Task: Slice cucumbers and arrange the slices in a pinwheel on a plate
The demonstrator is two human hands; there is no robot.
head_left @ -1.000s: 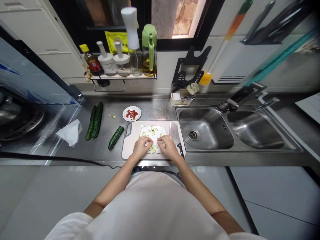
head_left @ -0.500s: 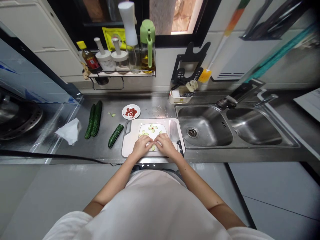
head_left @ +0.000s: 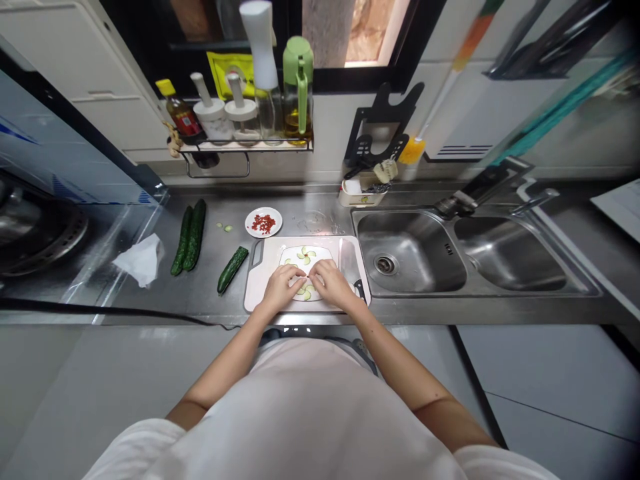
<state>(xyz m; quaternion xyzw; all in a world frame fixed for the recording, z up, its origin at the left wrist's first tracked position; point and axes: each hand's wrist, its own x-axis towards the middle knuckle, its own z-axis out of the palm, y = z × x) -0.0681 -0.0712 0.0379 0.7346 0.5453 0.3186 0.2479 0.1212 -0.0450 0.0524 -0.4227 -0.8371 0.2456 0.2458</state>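
Note:
My left hand [head_left: 283,287] and my right hand [head_left: 331,283] meet over a white plate [head_left: 324,254], fingertips close together and bent inward. A tiny red piece [head_left: 307,276] shows at the right fingertips, in a pinch. The left fingers are also drawn together; whether they hold anything is hidden. Thin cucumber slices [head_left: 306,255] lie on the plate in flower-like rings, one ring partly under my hands. Beneath the plate is a pale cutting board [head_left: 264,277]. A knife [head_left: 346,257] rests along the board's right side. Chopped red pieces fill part of a small white dish [head_left: 250,223] behind the board.
Left of the board lie a cut cucumber [head_left: 232,269], two whole cucumbers [head_left: 191,237] and a crumpled white tissue [head_left: 141,261]. A double sink [head_left: 413,253] adjoins on the right. A rack [head_left: 270,145] with bottles and jars hangs above the counter.
My hands have spread slightly apart and lifted a little, uncovering more of the near cucumber ring. The red piece now shows at the fingertips. The view has shifted slightly.

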